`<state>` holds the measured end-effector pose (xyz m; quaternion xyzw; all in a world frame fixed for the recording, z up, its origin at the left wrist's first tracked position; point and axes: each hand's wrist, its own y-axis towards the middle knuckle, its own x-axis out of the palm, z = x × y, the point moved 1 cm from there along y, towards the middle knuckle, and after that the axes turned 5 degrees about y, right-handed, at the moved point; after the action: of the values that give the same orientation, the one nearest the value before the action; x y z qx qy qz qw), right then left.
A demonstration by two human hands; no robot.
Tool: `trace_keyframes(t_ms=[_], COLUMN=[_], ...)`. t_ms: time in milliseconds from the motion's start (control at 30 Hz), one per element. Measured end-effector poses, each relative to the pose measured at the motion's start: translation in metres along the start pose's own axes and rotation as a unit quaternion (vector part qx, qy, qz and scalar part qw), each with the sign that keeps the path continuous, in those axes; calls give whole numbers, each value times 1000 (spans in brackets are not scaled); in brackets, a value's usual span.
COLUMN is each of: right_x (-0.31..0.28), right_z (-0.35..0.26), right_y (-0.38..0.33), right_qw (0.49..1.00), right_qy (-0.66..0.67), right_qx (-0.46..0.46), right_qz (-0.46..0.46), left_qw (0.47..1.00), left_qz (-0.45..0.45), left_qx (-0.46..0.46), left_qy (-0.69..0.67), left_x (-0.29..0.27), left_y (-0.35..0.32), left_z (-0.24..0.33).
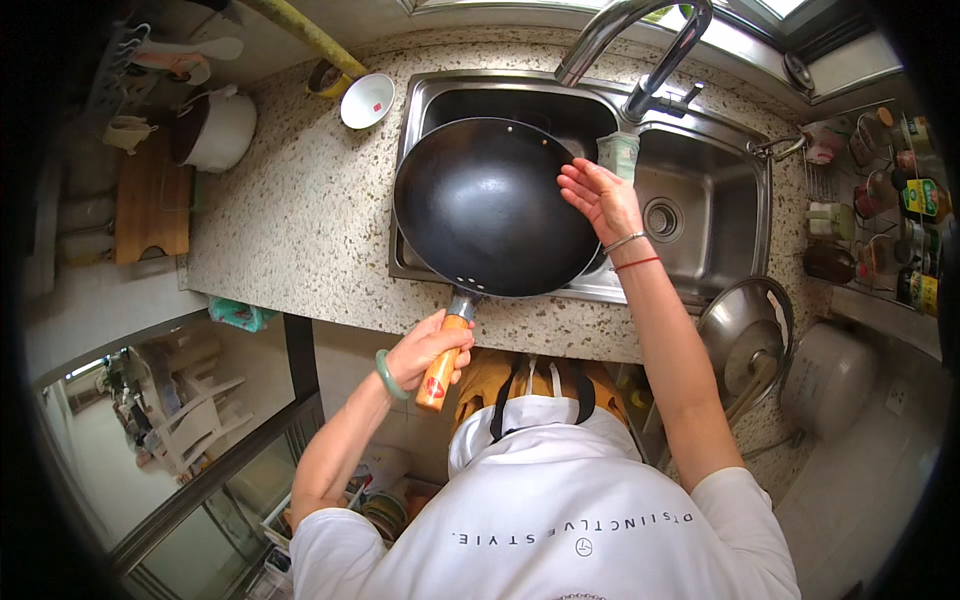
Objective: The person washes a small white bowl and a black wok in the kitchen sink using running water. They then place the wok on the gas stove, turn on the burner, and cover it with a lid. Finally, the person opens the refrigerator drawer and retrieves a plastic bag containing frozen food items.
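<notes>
the wok (pixel 490 210) partly hides the left basin (pixel 575 118); the lower edge crops the shirt (pixel 560 490).

Wok (pixel 490 210) smooth, low-sheen metal; handle (pixel 440 371) glossy wood; faucet (pixel 600 43) polished metal.

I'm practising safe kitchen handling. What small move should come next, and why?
Probably steady the black wok on its right side with the right hand: that hand is open there, while only the left hand clearly grips the wooden handle, with the wok over the sink.
</notes>
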<state>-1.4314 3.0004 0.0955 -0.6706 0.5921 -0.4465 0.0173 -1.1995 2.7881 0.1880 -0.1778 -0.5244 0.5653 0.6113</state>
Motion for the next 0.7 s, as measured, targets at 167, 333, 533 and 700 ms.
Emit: trace_keyframes(t_ms=[167,333,533,700], right_x=[-1,-42,-48,-47], right_z=[10,-47,-131,-151], right_y=[9,45,82,94], right_qw=[999,967,849,805], right_qy=[16,-80,-380,-458], right_qx=[-3,-198,-260,-218], right_qz=[49,140,258,309], left_qw=[999,997,996,994], left_qz=[14,5,-41,-70], left_qx=[-29,-73,-74,-41], left_qy=[34,39,30,73], left_x=[-16,-21,-46,-63], left_y=[5,-1,-19,-17], left_z=[32,61,42,18])
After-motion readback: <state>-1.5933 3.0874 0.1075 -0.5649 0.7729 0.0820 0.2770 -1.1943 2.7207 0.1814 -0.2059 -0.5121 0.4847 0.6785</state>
